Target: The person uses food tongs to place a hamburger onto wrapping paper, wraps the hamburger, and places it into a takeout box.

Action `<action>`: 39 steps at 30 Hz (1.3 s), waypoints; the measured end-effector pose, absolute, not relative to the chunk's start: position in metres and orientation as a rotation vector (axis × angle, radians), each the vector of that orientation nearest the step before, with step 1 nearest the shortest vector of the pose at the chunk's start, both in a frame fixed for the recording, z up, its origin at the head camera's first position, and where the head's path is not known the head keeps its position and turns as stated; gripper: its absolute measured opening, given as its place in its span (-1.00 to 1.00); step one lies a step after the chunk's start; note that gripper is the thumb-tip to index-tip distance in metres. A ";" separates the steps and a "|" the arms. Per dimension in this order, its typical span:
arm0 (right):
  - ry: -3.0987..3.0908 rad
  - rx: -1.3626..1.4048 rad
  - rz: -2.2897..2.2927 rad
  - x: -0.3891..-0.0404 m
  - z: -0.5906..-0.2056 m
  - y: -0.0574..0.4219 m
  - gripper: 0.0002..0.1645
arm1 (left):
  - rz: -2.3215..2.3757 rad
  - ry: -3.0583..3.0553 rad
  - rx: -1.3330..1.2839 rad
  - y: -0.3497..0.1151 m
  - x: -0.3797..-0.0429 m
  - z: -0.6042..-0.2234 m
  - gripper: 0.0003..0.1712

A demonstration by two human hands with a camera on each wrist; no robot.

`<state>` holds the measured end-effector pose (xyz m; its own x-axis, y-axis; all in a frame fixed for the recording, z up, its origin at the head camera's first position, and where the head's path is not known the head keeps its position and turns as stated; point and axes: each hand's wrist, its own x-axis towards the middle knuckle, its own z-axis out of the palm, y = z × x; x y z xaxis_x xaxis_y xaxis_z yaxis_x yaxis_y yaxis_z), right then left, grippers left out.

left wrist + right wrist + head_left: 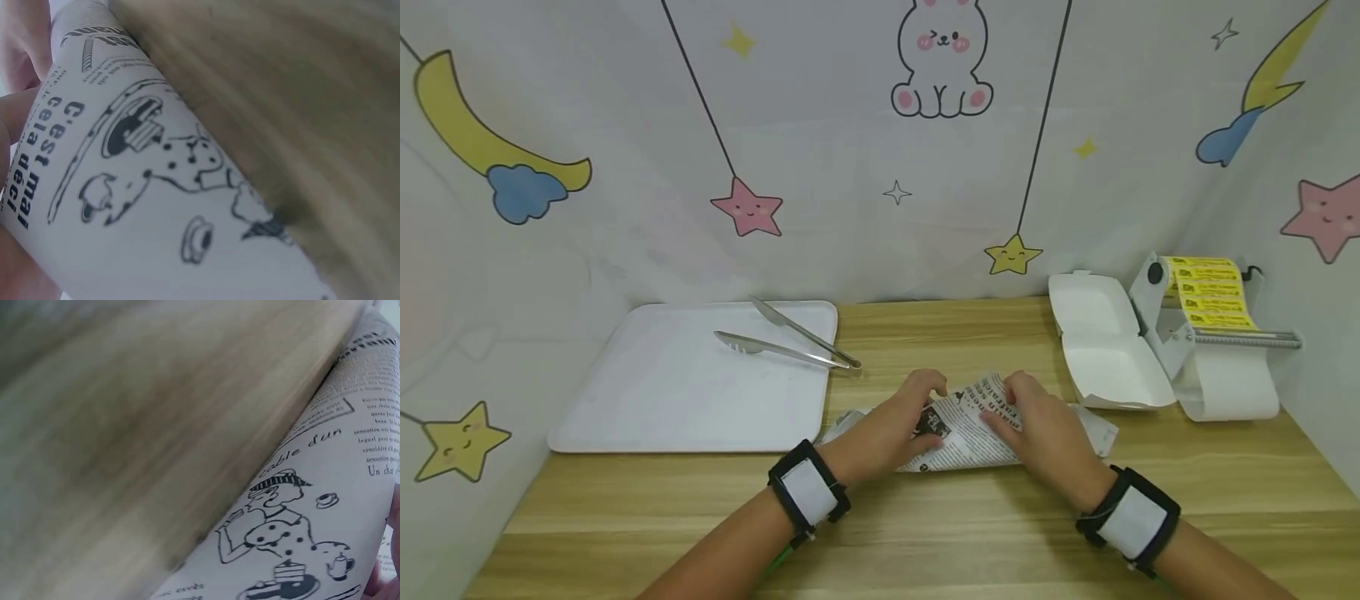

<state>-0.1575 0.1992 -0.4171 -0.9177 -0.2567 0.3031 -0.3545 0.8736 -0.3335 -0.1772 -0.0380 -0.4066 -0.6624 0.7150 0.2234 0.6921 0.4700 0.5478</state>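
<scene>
At the middle of the bench [925, 537], we find printed paper [973, 437] pinched between thumb and fingers of the left hand [889, 423] and right hand [1043, 425], apparently mid-fold, the next move calling for an even, snug crease.

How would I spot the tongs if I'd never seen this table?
On the wooden table, find the large white tray at the left. The metal tongs lie across its right edge. Their open V shape sets them apart from the flat tray and printed paper.
</scene>
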 end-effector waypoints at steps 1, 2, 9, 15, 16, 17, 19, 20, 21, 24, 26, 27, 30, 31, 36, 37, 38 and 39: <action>-2.780 0.498 0.546 -0.156 -0.417 0.199 -0.58 | 0.958 2.665 1.286 -0.038 -0.178 -0.407 -0.38; -2.768 0.530 0.530 -0.155 -0.417 0.199 -0.63 | 0.950 2.666 1.297 -0.039 -0.178 -0.407 -0.44; -2.765 0.629 0.502 -0.150 -0.419 0.198 -0.56 | 0.861 2.642 1.293 -0.041 -0.177 -0.405 -0.42; -2.836 0.631 0.426 -0.146 -0.421 0.199 -0.41 | 0.682 2.792 1.298 -0.041 -0.176 -0.407 -0.42; -2.849 0.633 0.408 -0.145 -0.421 0.199 -0.40 | 0.627 2.826 1.284 -0.042 -0.176 -0.409 -0.44; -2.861 0.633 0.395 -0.145 -0.422 0.199 -0.39 | 0.576 2.855 1.273 -0.042 -0.176 -0.410 -0.46; -2.877 0.631 0.374 -0.144 -0.423 0.198 -0.39 | 0.485 2.893 1.253 -0.043 -0.176 -0.412 -0.49; -2.880 0.632 0.368 -0.144 -0.424 0.198 -0.39 | 0.457 2.898 1.247 -0.043 -0.176 -0.413 -0.50; -2.882 0.633 0.365 -0.144 -0.424 0.198 -0.39 | 0.437 2.897 1.235 -0.044 -0.176 -0.413 -0.50; -2.886 0.630 0.364 -0.144 -0.425 0.197 -0.40 | 0.411 2.899 1.228 -0.043 -0.177 -0.415 -0.51; -2.886 0.637 0.360 -0.144 -0.426 0.196 -0.41 | 0.389 2.911 1.221 -0.043 -0.178 -0.416 -0.53; -2.887 0.641 0.350 -0.144 -0.426 0.196 -0.42 | 0.377 2.922 1.216 -0.042 -0.178 -0.417 -0.54; -2.893 0.652 0.319 -0.145 -0.425 0.195 -0.43 | 0.322 2.962 1.211 -0.040 -0.177 -0.417 -0.58; -2.894 0.655 0.309 -0.145 -0.425 0.195 -0.43 | 0.303 2.976 1.209 -0.039 -0.177 -0.416 -0.58; -2.899 0.674 0.286 -0.145 -0.425 0.195 -0.45 | 0.220 3.021 1.162 -0.033 -0.178 -0.412 -0.49; -2.900 0.674 0.286 -0.145 -0.425 0.195 -0.46 | 0.202 3.018 1.145 -0.031 -0.178 -0.411 -0.43; -2.900 0.675 0.286 -0.145 -0.425 0.195 -0.46 | 0.181 3.011 1.129 -0.030 -0.179 -0.410 -0.38; -2.901 0.677 0.285 -0.144 -0.425 0.195 -0.46 | 0.159 3.002 1.116 -0.028 -0.179 -0.409 -0.31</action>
